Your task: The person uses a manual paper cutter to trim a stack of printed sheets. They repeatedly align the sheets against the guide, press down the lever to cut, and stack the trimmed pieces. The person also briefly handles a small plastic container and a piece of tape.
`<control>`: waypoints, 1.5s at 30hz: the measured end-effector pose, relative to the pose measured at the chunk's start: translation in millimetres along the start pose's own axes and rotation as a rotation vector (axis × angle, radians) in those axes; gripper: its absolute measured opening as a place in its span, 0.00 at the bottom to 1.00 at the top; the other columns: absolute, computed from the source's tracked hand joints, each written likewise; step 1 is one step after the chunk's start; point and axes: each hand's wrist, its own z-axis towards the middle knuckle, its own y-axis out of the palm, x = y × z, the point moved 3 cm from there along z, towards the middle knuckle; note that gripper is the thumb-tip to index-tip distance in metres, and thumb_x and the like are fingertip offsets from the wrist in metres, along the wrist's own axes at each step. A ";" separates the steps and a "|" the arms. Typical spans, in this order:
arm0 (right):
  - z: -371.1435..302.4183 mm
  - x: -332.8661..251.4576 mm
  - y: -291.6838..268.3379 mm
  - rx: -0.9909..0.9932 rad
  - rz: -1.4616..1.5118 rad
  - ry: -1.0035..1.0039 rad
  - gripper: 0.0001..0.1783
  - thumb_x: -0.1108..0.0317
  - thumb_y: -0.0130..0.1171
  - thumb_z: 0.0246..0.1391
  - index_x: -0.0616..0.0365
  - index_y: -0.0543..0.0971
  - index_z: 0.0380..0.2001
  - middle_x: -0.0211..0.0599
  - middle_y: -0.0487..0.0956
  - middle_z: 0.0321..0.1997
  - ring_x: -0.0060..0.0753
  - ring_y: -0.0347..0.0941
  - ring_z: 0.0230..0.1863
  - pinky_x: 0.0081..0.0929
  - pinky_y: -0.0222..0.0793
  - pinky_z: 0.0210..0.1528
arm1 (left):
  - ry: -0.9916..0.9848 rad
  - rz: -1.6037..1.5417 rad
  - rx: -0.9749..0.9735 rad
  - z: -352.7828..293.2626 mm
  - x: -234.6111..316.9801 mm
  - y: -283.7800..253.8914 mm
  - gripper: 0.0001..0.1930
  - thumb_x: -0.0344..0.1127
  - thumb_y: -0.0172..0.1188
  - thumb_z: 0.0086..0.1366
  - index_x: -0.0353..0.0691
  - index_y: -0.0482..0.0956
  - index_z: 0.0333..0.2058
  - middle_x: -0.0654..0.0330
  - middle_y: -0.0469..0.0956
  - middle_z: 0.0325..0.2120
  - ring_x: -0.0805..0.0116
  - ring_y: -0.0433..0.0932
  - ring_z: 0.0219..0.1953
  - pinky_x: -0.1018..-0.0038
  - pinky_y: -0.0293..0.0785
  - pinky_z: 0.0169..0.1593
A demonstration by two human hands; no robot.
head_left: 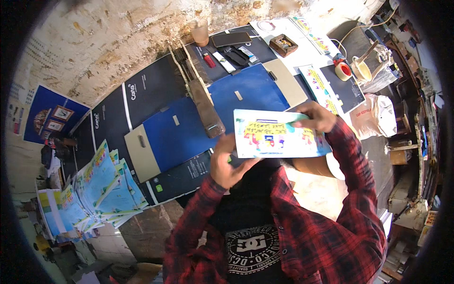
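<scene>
A printed booklet (pixel 279 135) in white, yellow and light blue is held up in front of my chest, over the table's near edge. My right hand (pixel 318 117) grips its upper right side, thumb on the printed face. Close to its lower left corner is my left hand (pixel 227 163), with thumb and fingers spread apart; I cannot tell whether it touches the paper. Beyond lie blue boards (pixel 250 87) with beige ends and metal clips. A long brown wooden bar (pixel 205 109) rests across them, its near end close to my left hand.
Fanned printed sheets (pixel 101 189) stand at the left. At the back are a cup (pixel 200 32), a phone (pixel 231 39) and a wooden box (pixel 283 45) of small pieces. On the right are printed strips (pixel 319 87), a tape roll (pixel 343 71) and a cream mug (pixel 362 72).
</scene>
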 end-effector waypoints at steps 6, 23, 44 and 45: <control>149.1 17.7 23.0 -0.183 -0.680 -0.199 0.22 0.49 0.70 0.48 0.59 0.84 0.34 0.44 0.84 0.29 0.42 0.80 0.31 0.39 0.73 0.36 | -0.698 -0.590 0.287 -42.6 -54.2 30.3 0.16 0.36 0.63 0.67 0.31 0.79 0.48 0.58 0.82 0.43 0.69 0.80 0.44 0.71 0.76 0.50; 70.9 22.5 105.2 0.962 -0.701 -0.078 0.40 0.39 0.60 0.54 0.56 0.69 0.61 0.51 0.72 0.58 0.48 0.67 0.61 0.54 0.60 0.59 | -1.015 -0.798 0.450 -78.7 -110.1 -54.0 0.22 0.34 0.56 0.71 0.31 0.68 0.60 0.53 0.76 0.54 0.61 0.78 0.53 0.64 0.75 0.56; 133.2 29.3 67.1 0.978 -0.525 -0.219 0.28 0.59 0.64 0.53 0.48 0.73 0.57 0.43 0.73 0.53 0.47 0.66 0.60 0.50 0.61 0.61 | -0.817 -0.991 0.430 -39.7 -169.6 -70.8 0.24 0.37 0.53 0.72 0.33 0.64 0.62 0.51 0.73 0.58 0.56 0.73 0.60 0.58 0.69 0.62; 134.8 18.1 82.1 0.917 -0.651 -0.255 0.28 0.55 0.62 0.55 0.48 0.73 0.58 0.43 0.72 0.56 0.47 0.64 0.63 0.52 0.59 0.64 | -0.857 -0.987 0.395 -30.9 -166.1 -73.9 0.24 0.38 0.53 0.72 0.33 0.64 0.63 0.51 0.73 0.58 0.56 0.73 0.60 0.58 0.68 0.62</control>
